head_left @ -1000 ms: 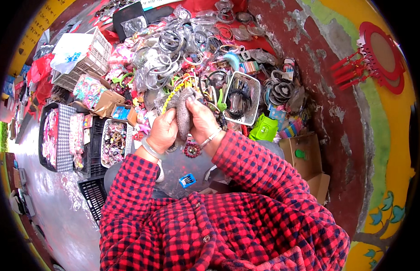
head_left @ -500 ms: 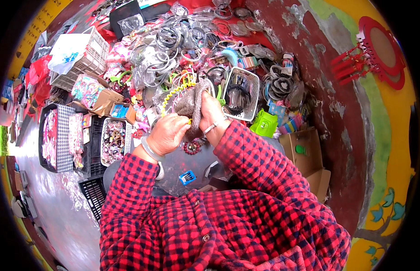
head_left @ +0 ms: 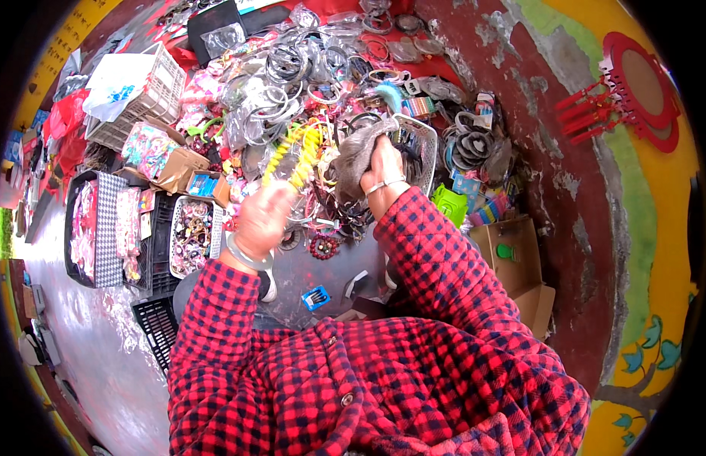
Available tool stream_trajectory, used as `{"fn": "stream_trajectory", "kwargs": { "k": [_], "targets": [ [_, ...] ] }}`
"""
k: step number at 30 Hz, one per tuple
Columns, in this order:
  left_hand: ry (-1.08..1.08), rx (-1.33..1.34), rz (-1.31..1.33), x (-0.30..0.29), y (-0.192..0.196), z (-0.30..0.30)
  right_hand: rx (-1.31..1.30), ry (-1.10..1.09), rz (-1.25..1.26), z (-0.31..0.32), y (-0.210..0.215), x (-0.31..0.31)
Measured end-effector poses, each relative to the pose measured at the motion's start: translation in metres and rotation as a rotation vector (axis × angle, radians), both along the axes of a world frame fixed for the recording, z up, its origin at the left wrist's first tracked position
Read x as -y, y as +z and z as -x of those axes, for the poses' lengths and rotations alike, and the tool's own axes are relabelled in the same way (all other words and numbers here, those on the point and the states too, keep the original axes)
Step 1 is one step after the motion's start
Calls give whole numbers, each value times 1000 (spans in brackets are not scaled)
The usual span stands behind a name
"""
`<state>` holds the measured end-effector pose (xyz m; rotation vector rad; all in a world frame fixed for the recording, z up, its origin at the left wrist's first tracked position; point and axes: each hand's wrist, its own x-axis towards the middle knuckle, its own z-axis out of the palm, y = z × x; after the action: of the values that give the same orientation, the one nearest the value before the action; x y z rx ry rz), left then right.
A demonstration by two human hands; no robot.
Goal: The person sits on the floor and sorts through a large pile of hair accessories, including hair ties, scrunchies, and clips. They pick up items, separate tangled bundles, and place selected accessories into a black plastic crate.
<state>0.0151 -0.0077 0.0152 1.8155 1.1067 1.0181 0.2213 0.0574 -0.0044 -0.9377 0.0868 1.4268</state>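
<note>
In my left hand (head_left: 260, 222), smeared by motion, is the lower end of a yellow, wavy-edged headband (head_left: 309, 148). The band stands up in a loop over the pile. My right hand (head_left: 383, 166) is closed around a grey-brown fuzzy cloth (head_left: 354, 161), which droops to the left of the fingers. Cloth and headband are apart from each other. Beneath the hands lie jumbled hair accessories, with a dark red beaded bracelet (head_left: 323, 247) at their near edge. A white basket (head_left: 424, 171) sits partly hidden behind my right hand.
Bagged hoops (head_left: 281, 68) heap up at the back. On the left stand a white crate (head_left: 157, 83), a checked bin (head_left: 110, 228) and a small basket of hair ties (head_left: 195, 235). A green plastic piece (head_left: 449, 204) and cardboard box (head_left: 512, 254) lie right, beside the wall (head_left: 569, 190). A blue packet (head_left: 316, 298) lies nearest me.
My hands have moved apart: the right hand carried the fuzzy cloth right and up. The yellow headband has come away from the cloth and now stands upright in my left hand.
</note>
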Motion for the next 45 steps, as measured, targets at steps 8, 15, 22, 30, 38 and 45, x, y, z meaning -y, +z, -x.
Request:
{"fn": "stream_trajectory", "kwargs": {
  "k": [8, 15, 22, 30, 38, 45],
  "targets": [
    [127, 246, 68, -13, -37, -4, -69, 705, -344, 72, 3, 53],
    [-16, 29, 110, -10, -31, -7, 5, 504, -348, 61, -8, 41],
    [280, 266, 128, -31, -20, 8, 235, 618, -394, 46, 6, 36],
    [183, 779, 572, -28, -11, 7, 1253, 884, -824, 54, 3, 49],
    [92, 782, 645, -17, -19, -4, 826, 897, -587, 57, 2, 53],
    [139, 874, 601, -16, -19, -3, 801, 995, -449, 54, 25, 50]
  ]
}}
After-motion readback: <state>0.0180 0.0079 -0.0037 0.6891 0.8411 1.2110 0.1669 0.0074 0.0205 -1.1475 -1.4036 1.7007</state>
